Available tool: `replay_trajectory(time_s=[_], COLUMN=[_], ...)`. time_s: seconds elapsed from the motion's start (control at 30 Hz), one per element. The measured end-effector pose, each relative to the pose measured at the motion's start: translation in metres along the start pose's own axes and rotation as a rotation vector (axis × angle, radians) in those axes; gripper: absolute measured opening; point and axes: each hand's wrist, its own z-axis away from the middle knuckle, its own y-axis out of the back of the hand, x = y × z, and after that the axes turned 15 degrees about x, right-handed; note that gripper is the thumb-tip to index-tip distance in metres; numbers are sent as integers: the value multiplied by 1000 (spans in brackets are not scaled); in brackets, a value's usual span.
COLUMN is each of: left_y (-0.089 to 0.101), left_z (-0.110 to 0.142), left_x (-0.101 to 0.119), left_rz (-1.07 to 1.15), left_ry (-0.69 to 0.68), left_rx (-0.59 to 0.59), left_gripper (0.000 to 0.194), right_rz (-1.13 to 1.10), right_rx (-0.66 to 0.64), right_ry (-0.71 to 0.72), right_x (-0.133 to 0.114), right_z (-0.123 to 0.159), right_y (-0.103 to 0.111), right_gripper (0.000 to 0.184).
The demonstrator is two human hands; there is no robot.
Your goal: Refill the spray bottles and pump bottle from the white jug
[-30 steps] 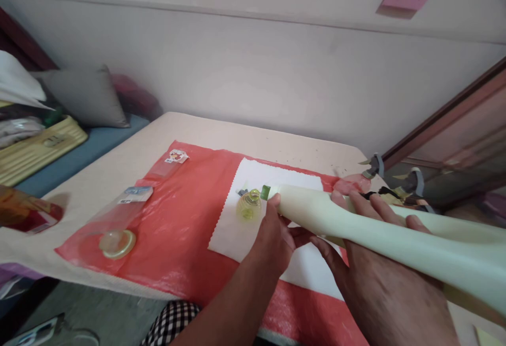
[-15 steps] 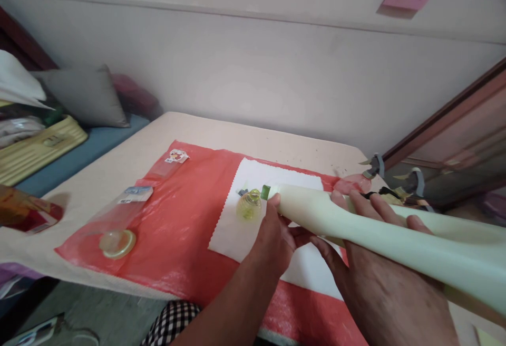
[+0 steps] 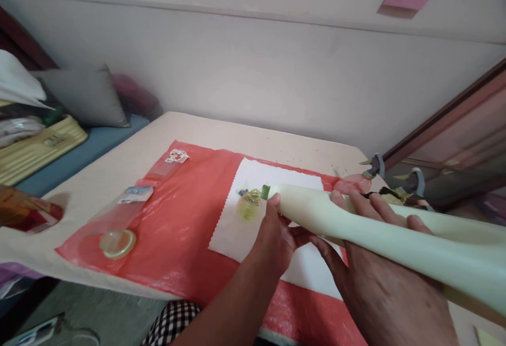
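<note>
Both my hands hold a long pale-green plastic tool point(image 3: 308, 209) with a split, loop-like body and a dark green tip; its exact kind I cannot make out. My left hand point(image 3: 276, 246) grips its narrow front end, thumb on top and fingers underneath. Farther back, my right hand point(image 3: 391, 277) wraps the body, its fingers passing through the opening. Just left of the tip, a small see-through yellow rounded vessel point(image 3: 249, 208) with a ringed neck is on a white zigzag-edged cloth point(image 3: 229, 235). Whether tip and neck touch is unclear.
A red plastic sheet point(image 3: 185, 219) lies under the cloth on a pale table point(image 3: 221, 132). Clear packets point(image 3: 130, 198) and a round pale-rimmed lid-like piece point(image 3: 118, 244) are on the left. Grey-handled tools point(image 3: 413, 182) stand at the right edge. An orange-red container point(image 3: 29, 209) is far left.
</note>
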Motion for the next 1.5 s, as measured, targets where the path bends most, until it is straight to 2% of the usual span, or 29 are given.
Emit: replay_trajectory(time_s=[0.7, 0.93, 1.3, 1.5], left_y=[2, 4, 3, 3], left_z=[-2, -5, -1, -2], left_x=[1, 1, 3, 2], left_rz=[12, 36, 66, 78], left_ry=[8, 26, 32, 23], left_rx=[30, 45, 65, 46], left_gripper=[59, 59, 56, 60], right_rz=[5, 4, 16, 4], right_rx=[13, -7, -25, 0], right_ry=[20, 7, 21, 21], right_x=[-1, -4, -6, -5], right_z=[1, 1, 0, 0], right_y=[-4, -6, -7, -9], right_gripper=[69, 75, 64, 69])
